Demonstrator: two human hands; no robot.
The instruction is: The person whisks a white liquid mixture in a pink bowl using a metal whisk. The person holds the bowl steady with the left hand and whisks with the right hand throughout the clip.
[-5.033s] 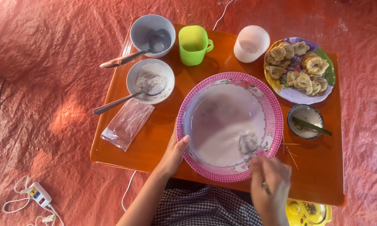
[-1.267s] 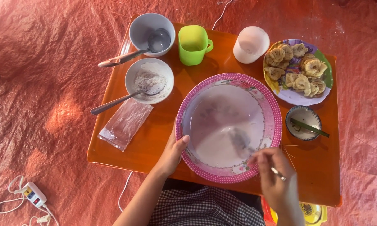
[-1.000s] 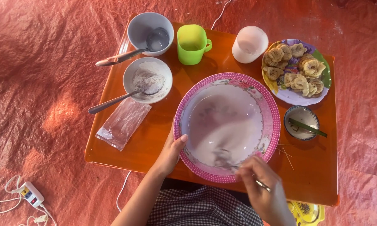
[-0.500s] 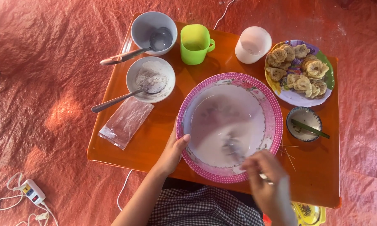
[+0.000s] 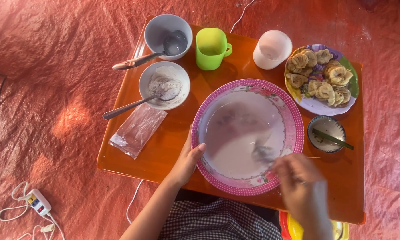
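A large pink-rimmed bowl (image 5: 293,120) stands on the low orange table (image 5: 173,142) and holds thin white batter. My left hand (image 5: 187,160) rests against the bowl's near left rim, thumb on the edge. My right hand (image 5: 297,184) is blurred over the near right rim and is closed on a metal utensil (image 5: 264,154) whose head dips into the batter.
A white bowl of flour with a spoon (image 5: 164,86), a grey bowl with a ladle (image 5: 168,35), a green cup (image 5: 211,48), a white cup (image 5: 272,49), a plate of fried pieces (image 5: 320,78), a small dish (image 5: 326,133) and an empty plastic bag (image 5: 138,130) share the table. A power strip (image 5: 36,202) lies on the red sheet.
My right hand has been circling the utensil through the batter, from the middle of the bowl toward its near right side. My left hand has stayed on the rim.
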